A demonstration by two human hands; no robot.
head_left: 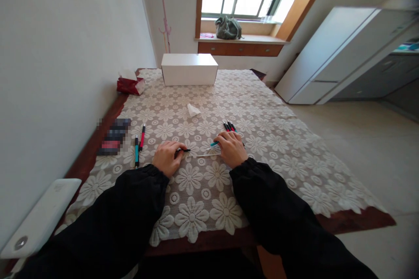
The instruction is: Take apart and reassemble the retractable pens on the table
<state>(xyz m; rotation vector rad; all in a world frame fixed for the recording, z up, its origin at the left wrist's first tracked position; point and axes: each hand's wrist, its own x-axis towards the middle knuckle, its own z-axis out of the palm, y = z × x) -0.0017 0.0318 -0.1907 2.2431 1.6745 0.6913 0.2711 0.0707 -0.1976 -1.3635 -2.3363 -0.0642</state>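
Head view, left hand pinching black pen part, right hand curled around teal pen barrel, forearms resting flat

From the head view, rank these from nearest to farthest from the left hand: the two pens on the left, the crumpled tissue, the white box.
1. Two pens, just left of the left hand.
2. Crumpled tissue, mid-table beyond it.
3. White box, at the far edge.

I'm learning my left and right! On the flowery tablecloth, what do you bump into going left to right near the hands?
Teal pen → red pen → left hand → thin white refill → right hand.
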